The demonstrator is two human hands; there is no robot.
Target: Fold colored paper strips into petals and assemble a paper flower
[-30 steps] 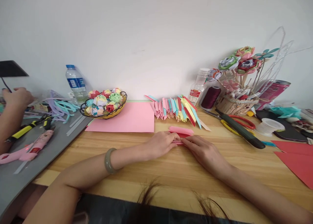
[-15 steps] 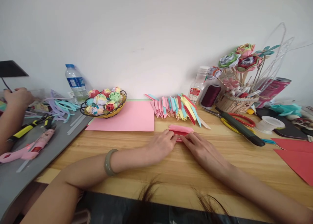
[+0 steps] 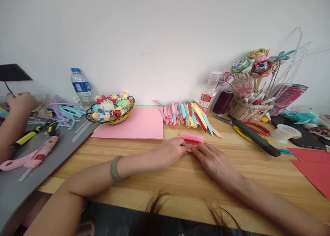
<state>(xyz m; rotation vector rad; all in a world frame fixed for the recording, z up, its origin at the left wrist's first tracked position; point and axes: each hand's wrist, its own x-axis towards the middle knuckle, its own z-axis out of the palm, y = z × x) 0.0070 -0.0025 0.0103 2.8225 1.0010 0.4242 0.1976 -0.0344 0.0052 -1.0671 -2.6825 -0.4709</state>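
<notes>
A small piece of folded pink paper [image 3: 191,137] lies on the wooden table [image 3: 144,191], its inner side a deeper red-pink. My left hand [image 3: 172,151], with a greenish bangle on the wrist, pinches the near left part of the paper. At its near right part, the fingers of my right hand [image 3: 211,157] are closed on the same paper. Fingertips of both hands almost meet and hide the near edge. Just behind stands a row of folded paper strips [image 3: 180,113] in pink, blue, yellow and red.
Left of centre, a basket of paper flowers [image 3: 110,109] rests on pink sheets [image 3: 144,126]. A pink glue gun [image 3: 31,157] lies far left, near another person's hand [image 3: 22,102]. To the right are a dark-handled cutter [image 3: 252,134], a thread spool [image 3: 223,102] and red paper [image 3: 313,172].
Both hands stay on the folded pink paper, with slight finger movement along its near edge. The whole view has shifted a little.
</notes>
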